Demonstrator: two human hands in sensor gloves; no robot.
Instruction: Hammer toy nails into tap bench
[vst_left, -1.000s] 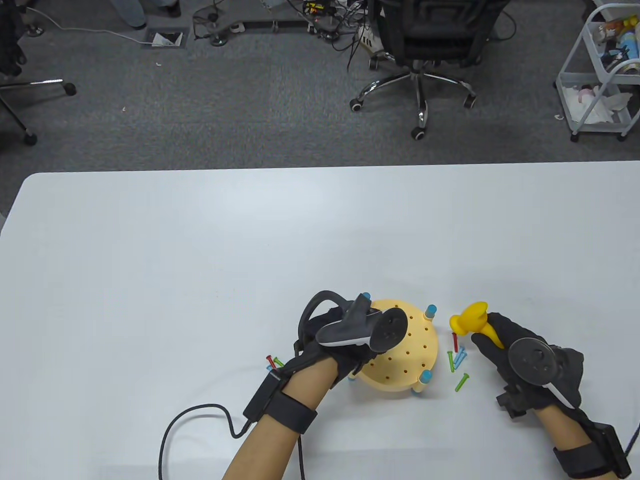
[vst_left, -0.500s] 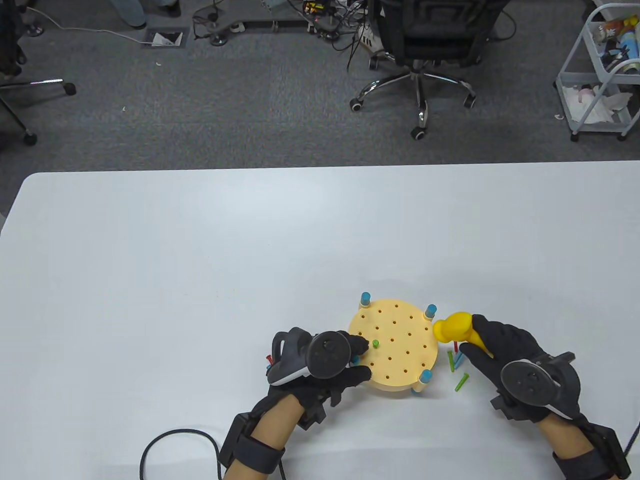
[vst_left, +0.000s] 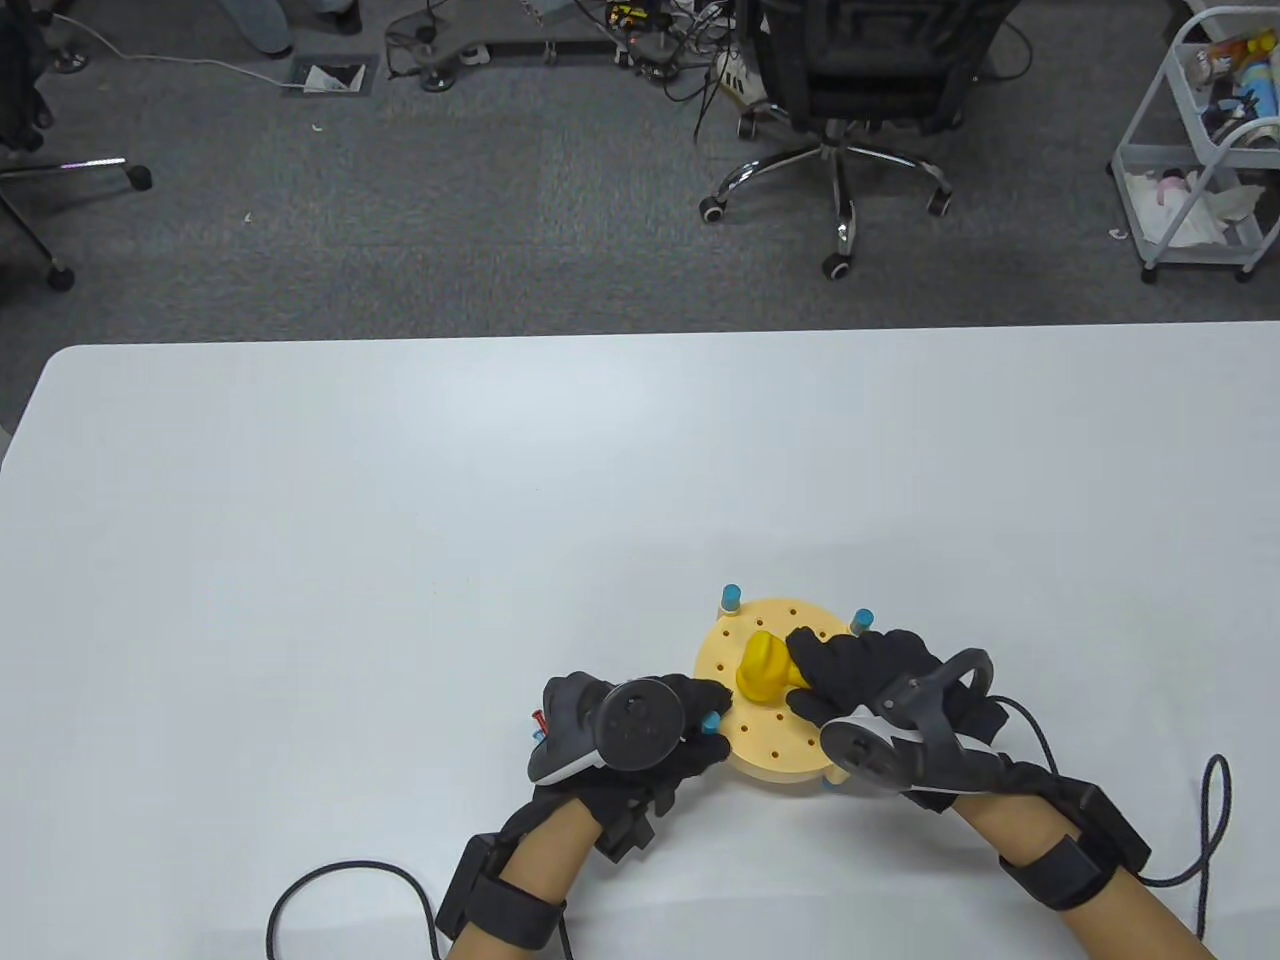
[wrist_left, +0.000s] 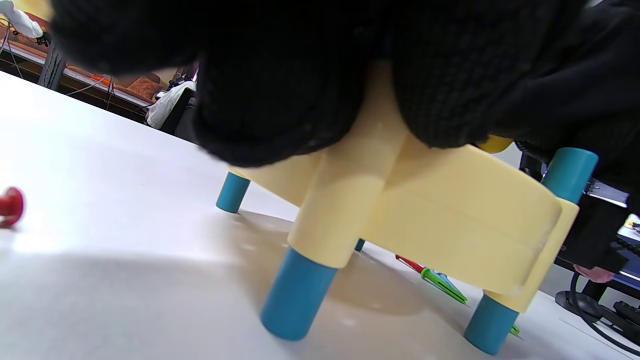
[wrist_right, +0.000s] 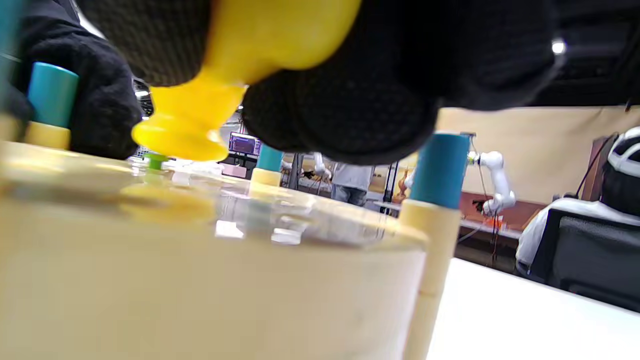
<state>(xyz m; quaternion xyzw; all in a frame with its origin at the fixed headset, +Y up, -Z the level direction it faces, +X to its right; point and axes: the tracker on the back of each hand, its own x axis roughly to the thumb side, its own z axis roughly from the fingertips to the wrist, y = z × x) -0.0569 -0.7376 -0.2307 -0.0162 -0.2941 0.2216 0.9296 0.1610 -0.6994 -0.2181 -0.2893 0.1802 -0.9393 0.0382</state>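
Lying at the far left of the cluster, a red nail (vst_left: 540, 717) rests on the white table (vst_left: 400, 520) beside the left hand (vst_left: 640, 735), and in the left wrist view its head (wrist_left: 10, 206) sits alone on the tabletop. The left hand's fingers (wrist_left: 280, 110) curl over the near-left edge of the round cream tap bench (vst_left: 775, 740), gripping its rim at a blue-tipped leg (wrist_left: 300, 295). The bench stands near the table's front edge on its blue feet. Over its top, the yellow toy hammer (vst_left: 765, 672) is gripped in the closed fingers of the right hand (vst_left: 865, 680). In the right wrist view the hammer head (wrist_right: 185, 135) sits right at a green nail (wrist_right: 156, 160) standing in the bench; whether they touch is unclear. More green nails (wrist_left: 442, 285) lie beneath the bench's right side. Beyond the table is grey carpet, with a black office chair (vst_left: 850, 90), floor cables (vst_left: 560, 45) and, at far right, a white trolley (vst_left: 1195, 150).
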